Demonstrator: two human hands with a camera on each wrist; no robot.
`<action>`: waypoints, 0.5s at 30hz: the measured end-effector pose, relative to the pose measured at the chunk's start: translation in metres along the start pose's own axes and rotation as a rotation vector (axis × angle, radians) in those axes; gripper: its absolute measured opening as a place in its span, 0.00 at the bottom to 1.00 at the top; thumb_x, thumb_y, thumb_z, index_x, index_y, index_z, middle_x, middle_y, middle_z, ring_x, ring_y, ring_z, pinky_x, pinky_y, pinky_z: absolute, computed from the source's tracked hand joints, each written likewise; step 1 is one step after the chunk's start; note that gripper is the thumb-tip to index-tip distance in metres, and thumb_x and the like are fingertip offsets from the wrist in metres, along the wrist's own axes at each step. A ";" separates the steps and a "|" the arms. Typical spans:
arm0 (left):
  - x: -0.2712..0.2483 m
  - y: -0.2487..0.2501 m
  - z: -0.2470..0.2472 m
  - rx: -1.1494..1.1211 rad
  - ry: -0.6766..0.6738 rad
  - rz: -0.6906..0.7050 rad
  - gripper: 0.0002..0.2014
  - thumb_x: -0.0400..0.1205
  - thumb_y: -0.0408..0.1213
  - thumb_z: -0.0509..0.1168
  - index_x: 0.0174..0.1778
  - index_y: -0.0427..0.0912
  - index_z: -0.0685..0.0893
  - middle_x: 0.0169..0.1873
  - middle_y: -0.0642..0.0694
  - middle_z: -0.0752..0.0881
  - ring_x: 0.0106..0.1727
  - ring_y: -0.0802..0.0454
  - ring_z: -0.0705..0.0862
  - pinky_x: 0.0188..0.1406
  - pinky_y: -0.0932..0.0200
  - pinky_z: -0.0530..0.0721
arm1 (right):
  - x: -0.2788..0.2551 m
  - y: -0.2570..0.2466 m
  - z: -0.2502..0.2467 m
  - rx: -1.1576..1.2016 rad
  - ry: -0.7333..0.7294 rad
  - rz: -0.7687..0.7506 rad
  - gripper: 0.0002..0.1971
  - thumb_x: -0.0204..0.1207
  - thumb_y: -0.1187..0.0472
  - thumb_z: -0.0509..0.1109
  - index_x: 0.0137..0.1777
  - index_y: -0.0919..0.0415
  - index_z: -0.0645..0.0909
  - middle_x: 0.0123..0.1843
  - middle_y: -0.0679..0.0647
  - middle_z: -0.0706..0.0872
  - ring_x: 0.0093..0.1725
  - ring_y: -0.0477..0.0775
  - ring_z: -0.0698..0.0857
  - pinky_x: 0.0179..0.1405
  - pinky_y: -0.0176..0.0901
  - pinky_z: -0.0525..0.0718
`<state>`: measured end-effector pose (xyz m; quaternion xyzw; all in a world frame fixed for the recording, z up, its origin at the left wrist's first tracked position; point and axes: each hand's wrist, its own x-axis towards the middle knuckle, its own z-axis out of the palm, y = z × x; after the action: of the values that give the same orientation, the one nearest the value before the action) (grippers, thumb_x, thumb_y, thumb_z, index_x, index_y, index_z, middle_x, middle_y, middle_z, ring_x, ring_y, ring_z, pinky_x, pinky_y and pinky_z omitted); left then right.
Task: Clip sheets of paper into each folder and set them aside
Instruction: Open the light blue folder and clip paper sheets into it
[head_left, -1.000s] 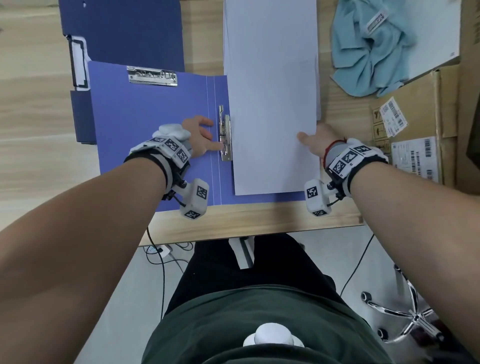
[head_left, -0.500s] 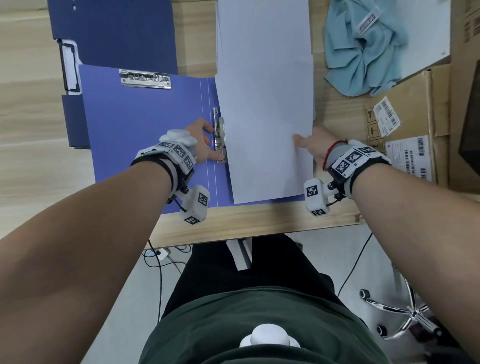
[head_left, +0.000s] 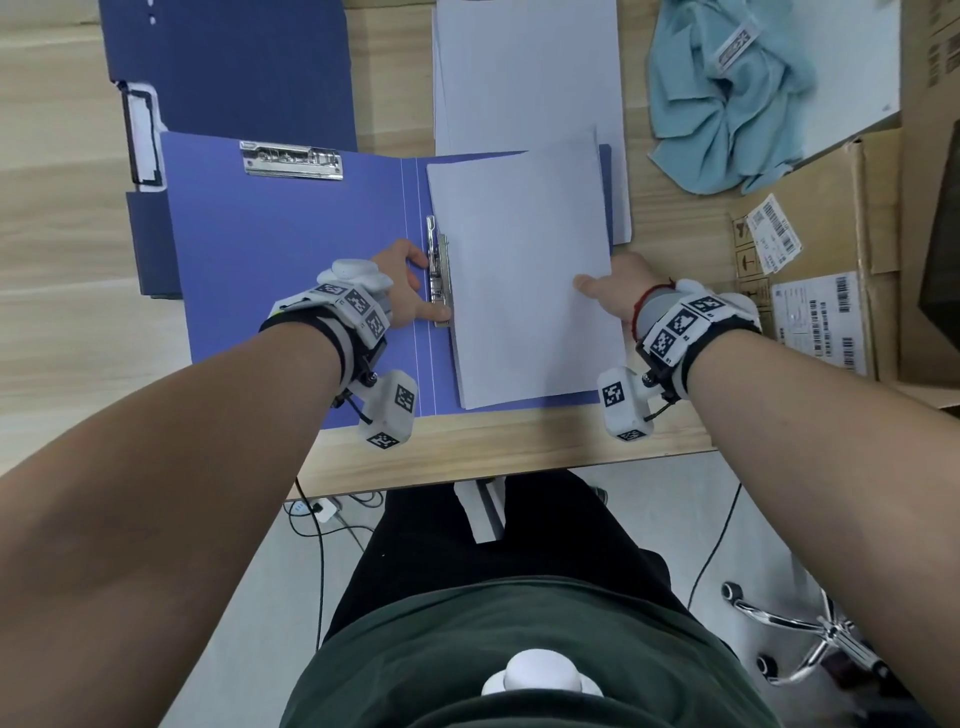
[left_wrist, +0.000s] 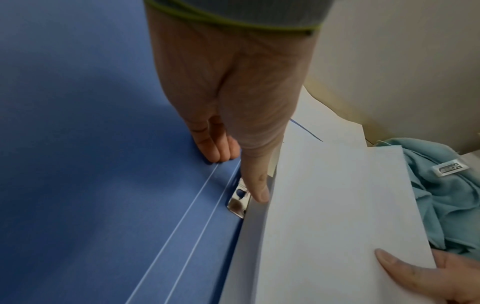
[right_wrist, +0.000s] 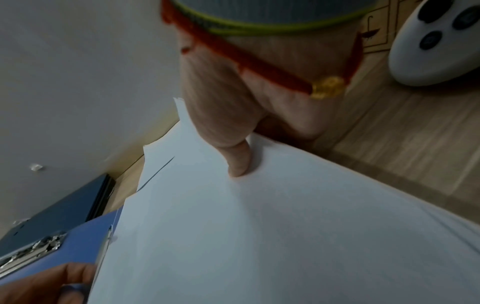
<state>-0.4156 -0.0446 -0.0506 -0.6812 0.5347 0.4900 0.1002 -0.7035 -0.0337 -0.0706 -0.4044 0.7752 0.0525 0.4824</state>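
Thin, floppy sheets (head_left: 524, 280) are pinched at the edge away from the spine clip (head_left: 439, 275) by the right hand (head_left: 618, 291); that clip is pressed by the left hand (head_left: 405, 286), fingers fairly straight.

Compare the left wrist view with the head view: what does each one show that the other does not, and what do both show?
Only the left wrist view shows the left hand's thumb close up on the end of the metal clip.

Only the head view shows the second clip on the open folder, the dark folders, the paper stack and the cardboard box.

Both show the right hand holding the sheets, and the teal cloth.
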 end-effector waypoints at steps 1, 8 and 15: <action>0.000 0.000 0.001 0.001 -0.001 -0.002 0.37 0.67 0.50 0.82 0.68 0.46 0.73 0.52 0.49 0.80 0.49 0.47 0.81 0.54 0.49 0.83 | 0.001 0.000 0.000 0.008 -0.001 0.007 0.32 0.80 0.48 0.69 0.77 0.69 0.71 0.71 0.60 0.81 0.68 0.63 0.82 0.64 0.49 0.81; 0.002 0.001 0.006 -0.006 0.023 0.012 0.35 0.69 0.48 0.82 0.66 0.43 0.72 0.50 0.48 0.79 0.45 0.49 0.77 0.40 0.57 0.75 | -0.003 -0.002 -0.003 0.189 -0.038 0.018 0.22 0.76 0.56 0.74 0.66 0.68 0.81 0.62 0.62 0.87 0.59 0.63 0.87 0.64 0.54 0.84; 0.007 -0.002 0.004 0.037 0.001 -0.010 0.35 0.69 0.52 0.81 0.66 0.44 0.73 0.53 0.48 0.81 0.49 0.48 0.81 0.52 0.53 0.80 | -0.007 -0.003 -0.005 0.237 -0.028 0.053 0.29 0.63 0.50 0.71 0.63 0.65 0.83 0.58 0.64 0.88 0.55 0.65 0.88 0.56 0.55 0.86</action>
<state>-0.4164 -0.0453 -0.0595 -0.6819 0.5404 0.4792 0.1150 -0.7029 -0.0338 -0.0613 -0.3230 0.7795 -0.0212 0.5363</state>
